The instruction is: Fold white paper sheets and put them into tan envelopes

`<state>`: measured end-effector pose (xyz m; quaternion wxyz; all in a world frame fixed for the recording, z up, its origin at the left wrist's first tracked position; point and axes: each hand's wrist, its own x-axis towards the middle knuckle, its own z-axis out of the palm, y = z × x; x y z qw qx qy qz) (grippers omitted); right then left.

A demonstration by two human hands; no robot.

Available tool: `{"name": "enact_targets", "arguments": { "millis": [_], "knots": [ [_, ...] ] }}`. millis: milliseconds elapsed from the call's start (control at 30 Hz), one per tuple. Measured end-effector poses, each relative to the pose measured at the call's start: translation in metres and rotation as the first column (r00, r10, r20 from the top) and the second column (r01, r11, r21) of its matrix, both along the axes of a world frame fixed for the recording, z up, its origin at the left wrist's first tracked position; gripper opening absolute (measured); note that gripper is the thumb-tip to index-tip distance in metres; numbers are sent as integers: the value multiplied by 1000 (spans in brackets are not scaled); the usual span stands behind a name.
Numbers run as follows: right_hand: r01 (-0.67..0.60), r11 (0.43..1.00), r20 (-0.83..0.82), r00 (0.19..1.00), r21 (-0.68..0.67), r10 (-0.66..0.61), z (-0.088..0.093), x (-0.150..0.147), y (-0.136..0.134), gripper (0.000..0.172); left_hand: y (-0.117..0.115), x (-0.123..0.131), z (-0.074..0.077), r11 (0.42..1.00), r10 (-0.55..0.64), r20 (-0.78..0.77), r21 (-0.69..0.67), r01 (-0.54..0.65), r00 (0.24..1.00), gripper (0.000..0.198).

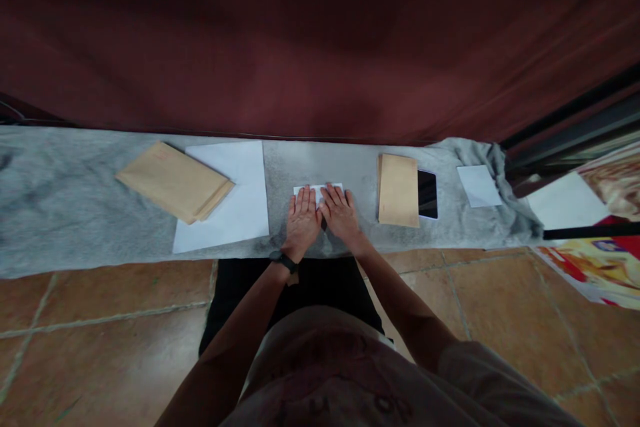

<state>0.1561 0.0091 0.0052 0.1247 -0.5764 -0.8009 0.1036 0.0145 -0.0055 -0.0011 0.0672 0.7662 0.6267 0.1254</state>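
A small piece of white paper [318, 192] lies on the grey cloth in front of me, mostly covered by my hands. My left hand [303, 221] rests flat on its left part, fingers stretched out and pointing away from me. On the right part, my right hand [340, 215] lies flat too, its thumb close to the left thumb. Both hands press down rather than grip. Whether the paper is folded under them I cannot tell. A dark watch [283, 260] is on my left wrist.
Brown envelopes [173, 180] lie on large white sheets [245, 193] to the left. On the right, more brown envelopes [399, 190] partly cover a dark-screened phone or tablet [427, 195]. Farther right is a white sheet [479, 185]. A dark red curtain [320, 80] hangs behind the grey-covered table [320, 159].
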Motion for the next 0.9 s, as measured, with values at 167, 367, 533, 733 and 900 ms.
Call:
{"name": "enact_targets", "arguments": {
  "millis": [167, 367, 533, 733, 900],
  "knots": [
    [56, 998, -5, 998, 40, -56, -5, -2, 1, 55, 1, -3, -2, 999, 34, 20, 13, -34, 999, 62],
    [126, 989, -25, 992, 79, -124, -8, -5, 1, 57, 1, -7, -4, 996, 79, 44, 42, -81, 996, 64],
    [196, 975, -29, 981, 106, -194, -14, -5, 2, 59, -1, -12, -7, 991, 114, 65, 64, -118, 991, 66],
    [239, 960, -26, 971, 148, -238, -20, -5, 2, 61, -4, -14, -5, 986, 150, 79, 57, -154, 986, 67],
    [254, 953, -18, 967, 164, -254, -22, -4, 0, 62, -6, -16, -3, 983, 167, 68, 67, -171, 984, 69]
  ]
}}
